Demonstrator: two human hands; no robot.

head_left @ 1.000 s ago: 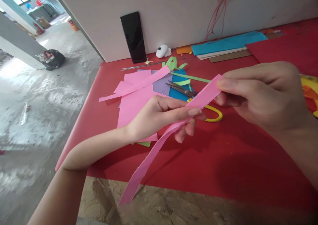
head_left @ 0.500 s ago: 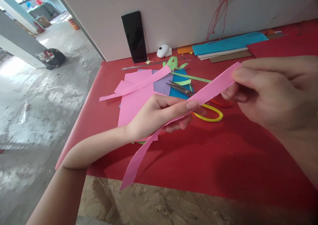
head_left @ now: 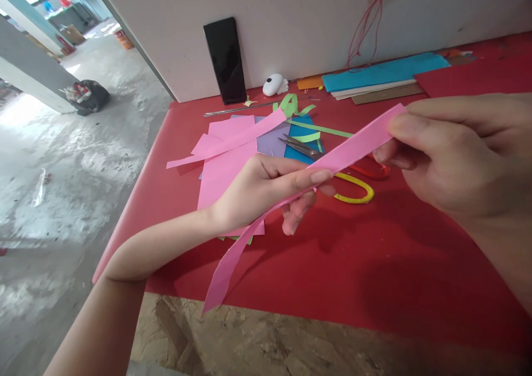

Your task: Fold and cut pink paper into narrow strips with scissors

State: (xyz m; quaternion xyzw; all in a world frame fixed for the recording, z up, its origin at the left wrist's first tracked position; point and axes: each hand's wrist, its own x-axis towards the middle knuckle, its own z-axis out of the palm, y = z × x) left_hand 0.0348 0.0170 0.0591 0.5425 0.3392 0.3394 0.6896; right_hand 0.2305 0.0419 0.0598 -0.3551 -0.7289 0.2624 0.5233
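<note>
A long pink paper strip (head_left: 357, 143) stretches between my two hands, above the red tabletop. My left hand (head_left: 274, 185) pinches it midway, thumb on top and fingers beneath. The strip's loose tail hangs down to the lower left, towards the table's front edge. My right hand (head_left: 444, 149) grips the upper right end between thumb and fingers. Behind the strip lie scissors (head_left: 303, 148) with one yellow and one red handle, partly hidden by the strip and my left hand. Pink paper sheets (head_left: 226, 182) lie beyond my left hand, with another pink strip (head_left: 236, 143) on them.
Purple paper (head_left: 270, 143), blue paper (head_left: 297, 153) and curled green strips (head_left: 291, 106) lie near the scissors. A black phone (head_left: 226, 60) leans on the back panel, beside a white case-like object (head_left: 274, 85). Light-blue folded material (head_left: 382, 72) lies at the back right.
The lower fingers of my left hand have shifted downward and spread a little under the strip. The hanging tail has moved slightly; my right hand is almost still.
</note>
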